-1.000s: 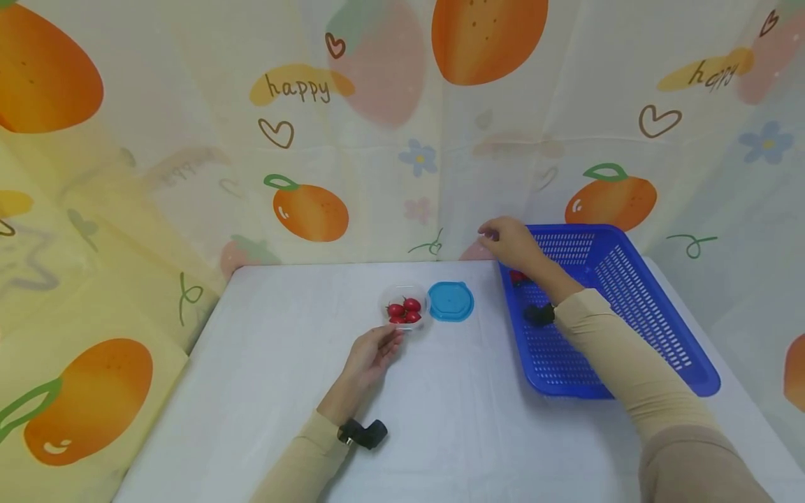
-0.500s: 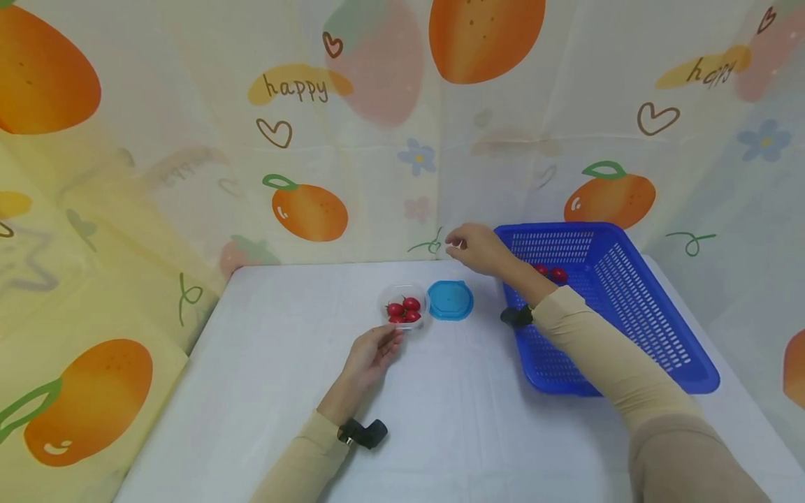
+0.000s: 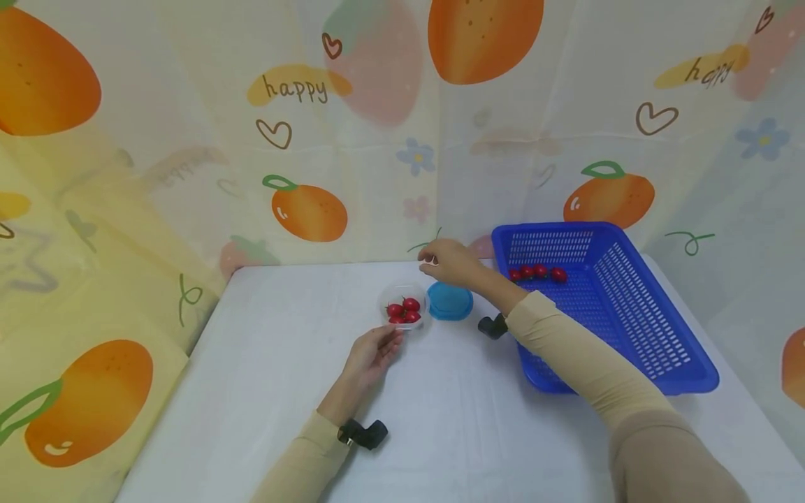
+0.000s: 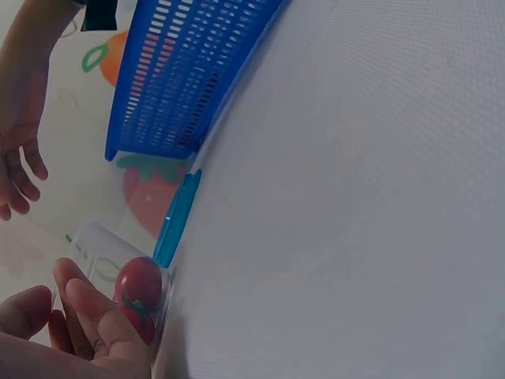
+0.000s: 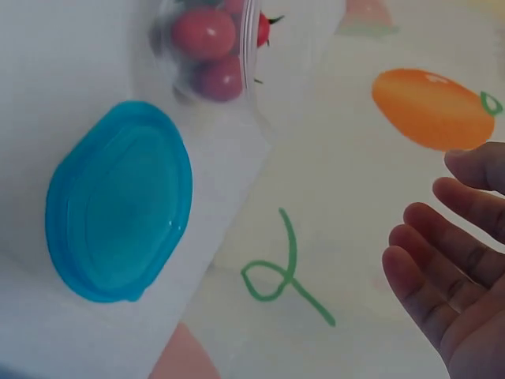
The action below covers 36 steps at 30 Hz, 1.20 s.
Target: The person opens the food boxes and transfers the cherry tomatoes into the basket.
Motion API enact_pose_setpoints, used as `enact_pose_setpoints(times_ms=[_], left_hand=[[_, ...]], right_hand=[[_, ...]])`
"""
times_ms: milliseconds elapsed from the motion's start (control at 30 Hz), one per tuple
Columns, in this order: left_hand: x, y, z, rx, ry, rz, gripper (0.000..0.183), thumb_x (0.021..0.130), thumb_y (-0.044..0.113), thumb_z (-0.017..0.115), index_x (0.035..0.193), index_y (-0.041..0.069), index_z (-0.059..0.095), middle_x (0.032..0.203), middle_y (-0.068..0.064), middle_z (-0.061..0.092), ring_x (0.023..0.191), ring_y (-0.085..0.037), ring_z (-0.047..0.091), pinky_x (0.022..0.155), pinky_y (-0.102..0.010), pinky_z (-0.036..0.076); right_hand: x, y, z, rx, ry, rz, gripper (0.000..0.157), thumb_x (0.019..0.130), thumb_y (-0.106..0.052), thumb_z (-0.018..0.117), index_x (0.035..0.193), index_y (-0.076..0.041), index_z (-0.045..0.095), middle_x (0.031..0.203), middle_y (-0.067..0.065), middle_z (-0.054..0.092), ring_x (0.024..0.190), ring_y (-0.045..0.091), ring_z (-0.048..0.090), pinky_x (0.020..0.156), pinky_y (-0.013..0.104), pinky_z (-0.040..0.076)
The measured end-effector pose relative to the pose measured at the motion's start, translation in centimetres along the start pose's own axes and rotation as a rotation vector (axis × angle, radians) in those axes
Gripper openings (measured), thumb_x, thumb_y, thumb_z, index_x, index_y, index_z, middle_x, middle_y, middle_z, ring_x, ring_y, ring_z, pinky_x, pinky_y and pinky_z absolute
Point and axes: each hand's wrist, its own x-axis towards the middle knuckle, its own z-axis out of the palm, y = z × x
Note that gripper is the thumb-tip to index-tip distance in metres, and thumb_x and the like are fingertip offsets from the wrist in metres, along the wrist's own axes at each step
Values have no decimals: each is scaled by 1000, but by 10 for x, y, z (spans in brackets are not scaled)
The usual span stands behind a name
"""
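Observation:
My left hand point(image 3: 372, 351) holds the near rim of a small clear plastic container point(image 3: 385, 296), fingers against its wall in the left wrist view. Inside it lie several red cherry tomatoes point(image 3: 411, 304) with green stems, partly hidden by the fingers point(image 4: 99, 312) in that view. Above the table, just behind the container and the blue lid point(image 3: 449, 302), hovers my right hand point(image 3: 454, 263). Its fingers point(image 5: 432, 229) are loosely bent and nothing is in them. More cherry tomatoes point(image 3: 558, 275) sit in a row at the far left corner of the blue basket point(image 3: 648, 318).
The perforated basket stands at the right of the white-covered table point(image 3: 264, 391), its far end close to the patterned cloth backdrop point(image 3: 377, 175). The lid lies flat between container and basket. My right forearm point(image 3: 585, 349) crosses over the basket's left side.
My right hand has moved left from over the basket's far left corner to near the container, uncovering the tomatoes in the basket. The left hand and container have stayed put.

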Motion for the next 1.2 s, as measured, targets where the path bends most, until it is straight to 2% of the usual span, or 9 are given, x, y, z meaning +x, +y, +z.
enact_pose_setpoints(times_ms=[233,333,500,867,1200], left_hand=[[1,0,0,-2,7,4,30,96,20,60,120,3,58,97,-2,71,90,-12,65,78,-17,54],[1,1,-1,3,3,5,29,97,20,59,120,3,58,97,-1,70,92,-12,64,78,-17,54],[1,1,-1,2,-6,-4,29,97,21,59,120,4,58,96,0,71,94,-14,64,78,-16,54],[1,1,0,19,-6,10,25,97,20,58,117,3,58,92,1,72,87,-11,65,77,-17,54],[3,-1,1,-4,-14,22,19,96,15,59,110,3,58,88,1,71,82,-10,64,73,-17,54]], right_hand=[[9,-11,14,-80,-58,-58,30,95,-20,61,120,-4,66,116,12,68,109,27,62,96,39,52],[15,-14,22,-112,-105,-50,29,95,-20,61,120,-6,66,116,12,67,110,26,62,97,37,52],[21,-18,37,-106,-181,-18,29,95,-20,62,121,-8,65,117,11,65,110,24,61,95,35,53],[30,-26,61,-117,-242,14,28,94,-19,62,120,-7,66,119,10,66,111,24,61,100,37,50],[35,-30,81,-153,-266,27,30,94,-24,62,119,-8,67,118,8,67,108,21,61,101,36,50]])
